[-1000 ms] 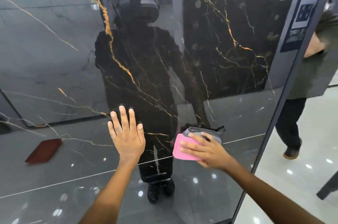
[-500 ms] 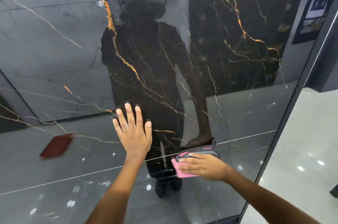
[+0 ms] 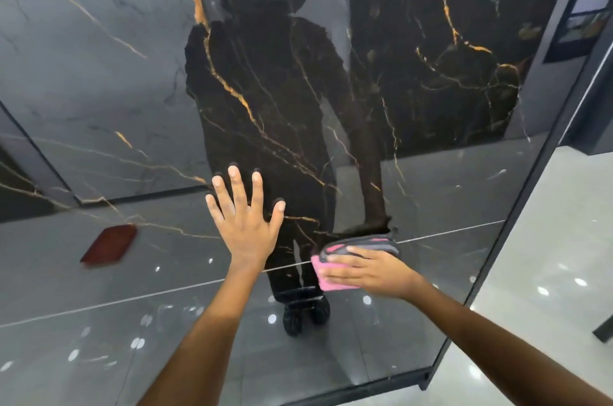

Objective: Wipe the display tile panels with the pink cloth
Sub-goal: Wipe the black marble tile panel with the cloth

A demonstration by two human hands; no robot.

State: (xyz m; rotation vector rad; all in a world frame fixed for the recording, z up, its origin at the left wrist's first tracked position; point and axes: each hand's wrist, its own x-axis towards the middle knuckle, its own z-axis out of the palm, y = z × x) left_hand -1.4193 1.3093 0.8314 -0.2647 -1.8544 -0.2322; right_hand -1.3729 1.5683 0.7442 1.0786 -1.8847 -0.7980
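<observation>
The pink cloth (image 3: 335, 276) lies flat against the glossy black tile panel (image 3: 431, 40), low down and right of centre, with the right hand (image 3: 371, 269) laid over it. That hand's fingers (image 3: 335, 259) are straight and close together, pointing left across the cloth and pressing it to the surface, not pinching it. The folded cloth's long axis runs roughly side to side, a grey layer showing along its upper edge and pink peeking out at the left beyond the fingertips.

The left hand (image 3: 245, 223) is just left of the cloth and a little higher, palm flat on the panel, fingers spread wide and pointing up (it looks like a brace, not a wiping hand). The two hands are near each other but not touching.

The right hand is clearly the one doing the work. The panel's dark metal frame (image 3: 517, 233) slants down the right side, fairly near the cloth, so a stroke that way would probably be short. Leftward, the braced hand stands in the path at its own height. The widest open room is above, across the gold-veined middle, and below toward the bottom rail (image 3: 365, 389). Beyond the frame is pale showroom floor (image 3: 547, 273).
</observation>
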